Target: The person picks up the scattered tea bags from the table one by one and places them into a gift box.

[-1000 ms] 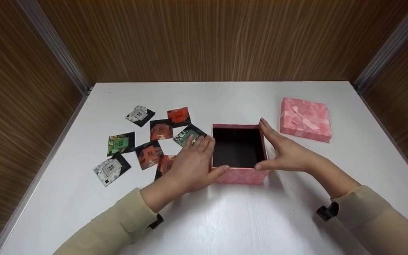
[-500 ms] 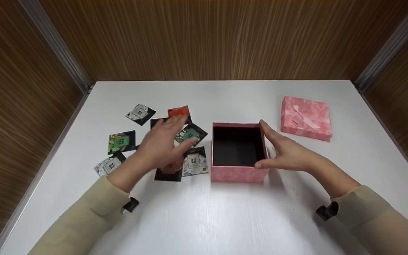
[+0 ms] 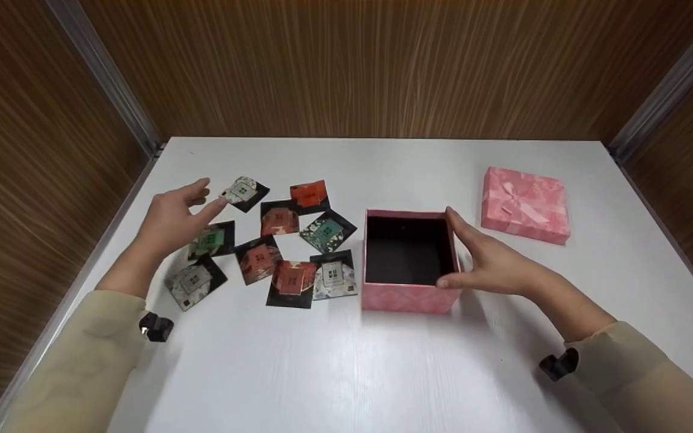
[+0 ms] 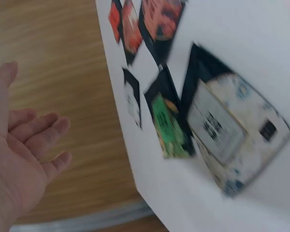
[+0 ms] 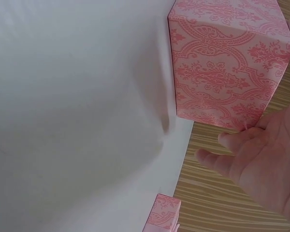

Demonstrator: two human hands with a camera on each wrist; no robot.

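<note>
My left hand [image 3: 172, 219] is raised over the left side of the table, its fingers loose and holding nothing. Its thumb tip overlaps the edge of a white-and-black sachet [image 3: 244, 192] in the head view. Under the hand lie a green sachet [image 3: 220, 237] and another white one [image 3: 195, 284]. The left wrist view has this hand [image 4: 19, 159] apart from the sachets. My right hand [image 3: 497, 261] holds the right side of an uncovered pink box [image 3: 406, 299], thumb at the front corner, index finger at the back one. The box's dark inside holds nothing visible.
Several more flat square sachets lie left of the box, among them an orange-red one [image 3: 291, 282], a dark green floral one [image 3: 328, 230] and a white one [image 3: 334, 273]. A pink lid with a ribbon bow [image 3: 524, 204] sits at the back right. Wooden panels [image 3: 382, 72] enclose the table.
My left hand has left the box's left side and swept left across the sachets to the far-left ones. The right hand stays at the box.
</note>
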